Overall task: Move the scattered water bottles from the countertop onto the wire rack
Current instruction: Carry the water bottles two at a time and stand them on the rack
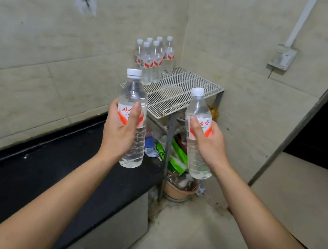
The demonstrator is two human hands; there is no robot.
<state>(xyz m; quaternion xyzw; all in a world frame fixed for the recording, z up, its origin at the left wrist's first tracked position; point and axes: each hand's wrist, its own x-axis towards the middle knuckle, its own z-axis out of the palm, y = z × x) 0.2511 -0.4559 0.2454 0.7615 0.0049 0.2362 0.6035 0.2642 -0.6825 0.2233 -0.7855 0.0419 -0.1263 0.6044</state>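
While the fingers (135,114) of the left hand (118,132) curl round the labelled waist of one water bottle (135,92), those of the right hand (208,145) curl the same way round a second bottle (199,108). Both bottles are held upright in the air, near the front edge of the wire rack (184,93) and not yet over it. Six more stand in a tight cluster (152,63) at the rack's back left corner, with bare wire in front of them. As I judge it, three things could go wrong. A base set down across the thin wires may rock and topple. A bottle brought in too close could knock the cluster over. One left near the front edge could drop onto the clutter (177,155) underneath. The black tabletop (24,178) runs along the wall at the left, beside the rack.
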